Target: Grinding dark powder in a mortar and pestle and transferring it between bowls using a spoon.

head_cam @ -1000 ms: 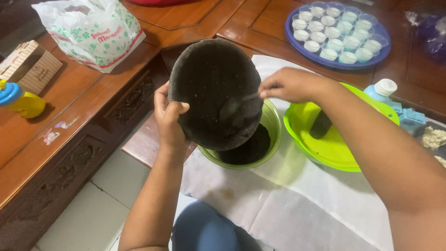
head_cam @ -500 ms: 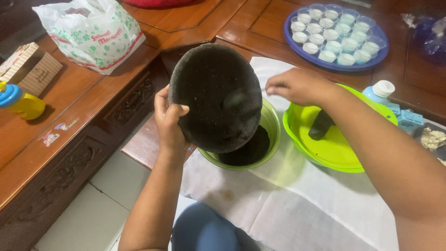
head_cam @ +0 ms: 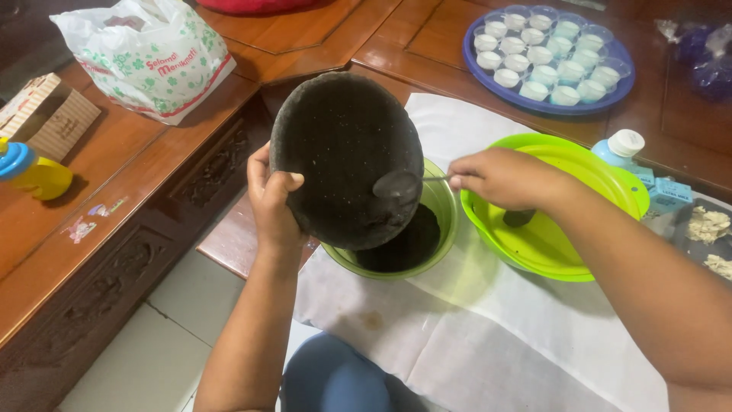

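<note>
My left hand (head_cam: 272, 200) grips the rim of a round black stone mortar (head_cam: 345, 152), tilted on edge over a small green bowl (head_cam: 441, 214). Dark paste lies in that bowl (head_cam: 408, 244). My right hand (head_cam: 505, 178) holds a spoon (head_cam: 400, 185) by its thin handle, its paste-coated head pressed against the mortar's inner face near the lower rim. A larger bright green bowl (head_cam: 602, 183) sits just right of the small one, under my right wrist, with a dark object (head_cam: 518, 218) inside.
White paper (head_cam: 488, 336) covers the wooden table under the bowls. A blue tray of several small white cups (head_cam: 549, 57) stands at the back right. A white plastic bag (head_cam: 149, 57), a cardboard box (head_cam: 42, 114) and a yellow bottle (head_cam: 34, 174) are on the left bench. A capped bottle (head_cam: 619, 146) stands right.
My right hand has drawn the spoon down across the mortar's inner face toward the lower rim. My left hand keeps the mortar tilted over the small bowl.
</note>
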